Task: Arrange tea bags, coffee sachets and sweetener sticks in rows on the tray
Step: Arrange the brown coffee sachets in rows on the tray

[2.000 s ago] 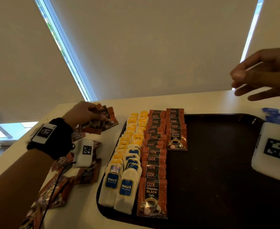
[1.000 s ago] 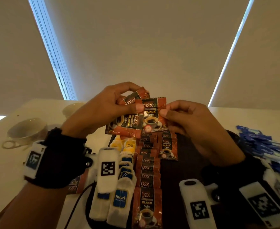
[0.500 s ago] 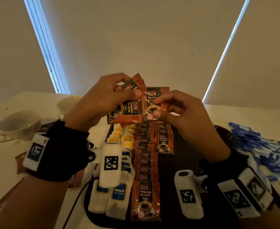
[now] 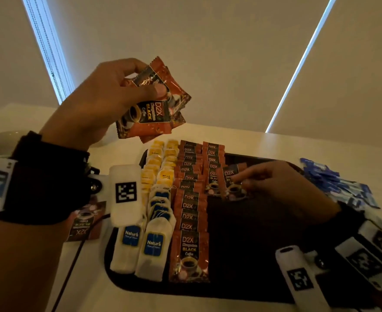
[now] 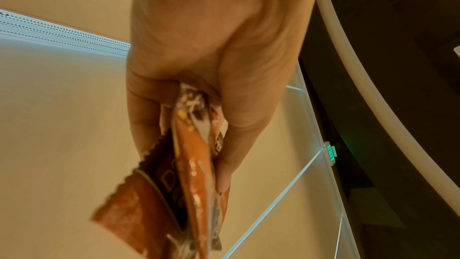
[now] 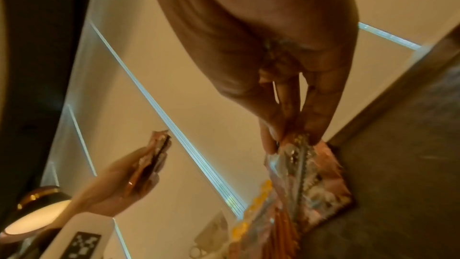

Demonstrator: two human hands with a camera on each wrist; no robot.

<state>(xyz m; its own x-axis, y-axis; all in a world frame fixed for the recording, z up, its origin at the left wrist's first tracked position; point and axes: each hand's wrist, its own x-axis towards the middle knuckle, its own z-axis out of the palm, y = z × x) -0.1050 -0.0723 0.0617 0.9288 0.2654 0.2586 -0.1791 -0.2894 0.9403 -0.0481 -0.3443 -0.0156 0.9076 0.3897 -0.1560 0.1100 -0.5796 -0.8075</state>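
The right hand pinches one coffee sachet by its near end at centre frame, low over the tray, its long axis running up-frame in line with the second, shorter coffee row just left of it. The left hand, upper left and well above the bench, grips a fan of spare sachets. Dark bare tray fills the lower right. Blue sweetener sticks lie heaped at right; drawn blinds stand behind.

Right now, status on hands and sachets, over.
Left hand grips spare coffee sachets above table. Right hand pinches one sachet, setting it on tray beside the second coffee row. Nothing blocking.
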